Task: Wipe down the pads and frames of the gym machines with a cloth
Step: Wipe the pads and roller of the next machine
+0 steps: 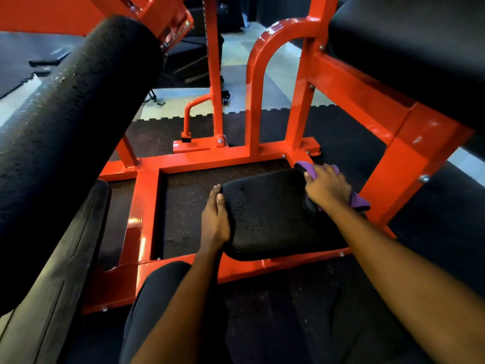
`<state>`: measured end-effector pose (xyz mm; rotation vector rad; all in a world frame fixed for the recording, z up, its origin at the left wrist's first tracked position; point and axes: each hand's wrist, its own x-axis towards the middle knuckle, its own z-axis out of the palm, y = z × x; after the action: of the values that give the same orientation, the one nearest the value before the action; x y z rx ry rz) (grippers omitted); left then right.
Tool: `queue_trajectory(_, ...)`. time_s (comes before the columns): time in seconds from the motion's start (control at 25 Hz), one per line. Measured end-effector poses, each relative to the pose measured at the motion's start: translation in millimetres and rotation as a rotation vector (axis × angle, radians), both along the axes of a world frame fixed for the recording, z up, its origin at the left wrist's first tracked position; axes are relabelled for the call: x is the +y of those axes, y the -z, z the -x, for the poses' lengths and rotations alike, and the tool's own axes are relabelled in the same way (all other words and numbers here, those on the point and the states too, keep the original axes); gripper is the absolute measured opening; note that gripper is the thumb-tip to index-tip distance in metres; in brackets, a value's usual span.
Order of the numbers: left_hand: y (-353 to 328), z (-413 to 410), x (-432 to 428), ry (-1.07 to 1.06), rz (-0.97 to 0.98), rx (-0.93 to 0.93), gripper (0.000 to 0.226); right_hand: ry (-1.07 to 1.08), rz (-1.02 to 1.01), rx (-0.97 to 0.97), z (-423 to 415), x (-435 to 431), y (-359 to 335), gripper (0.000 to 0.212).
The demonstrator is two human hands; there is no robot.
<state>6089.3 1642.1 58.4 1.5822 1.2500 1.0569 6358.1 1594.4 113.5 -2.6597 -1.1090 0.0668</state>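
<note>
A: Down low here; the right hand (326, 186) sits on the far right corner of the low pad (270, 216), fingers curled over a bunched purple cloth (359, 202) and pressing it onto the black vinyl; cloth pokes out ahead of the knuckles and again behind the wrist.

B: And the left hand (214, 219) lies along the pad's left edge; fingers straight and together, thumb alongside, holding nothing; it just touches the side of the cushion.

A: The pad's top is speckled with small spots across the middle; wet or not, I cannot tell; it rests on the orange frame (147, 206), whose square tubing boxes in a patch of dark rubber floor (183, 200) to the pad's left.

B: A big foam roller (73, 114) looms at upper left, black and textured; another black pad (420, 48) fills the upper right, bolted above an orange beam.

A: A knee in black trousers (157, 298) shows at the bottom, just short of the frame's near rail.
</note>
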Motion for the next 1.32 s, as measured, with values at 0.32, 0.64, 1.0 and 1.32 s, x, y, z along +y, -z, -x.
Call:
queue_trajectory(0.32,-16,59,-1,-0.162,-0.062,-0.014,0.054,-0.524,0.032,-0.14,160,57,4,0.04)
queue_trajectory(0.64,-26,77,-1,-0.225,-0.098,-0.017,0.079,-0.712,-0.091,-0.218,195,-74,28,0.047)
queue_trajectory(1.0,-29,67,-17,-0.179,-0.072,-0.004,0.043,-0.495,0.045,0.025,162,66,8,0.049)
queue_trajectory(1.32,-20,39,-24,0.011,0.003,0.13,0.072,-0.007,-0.008,0.006,40,-11,8,0.047)
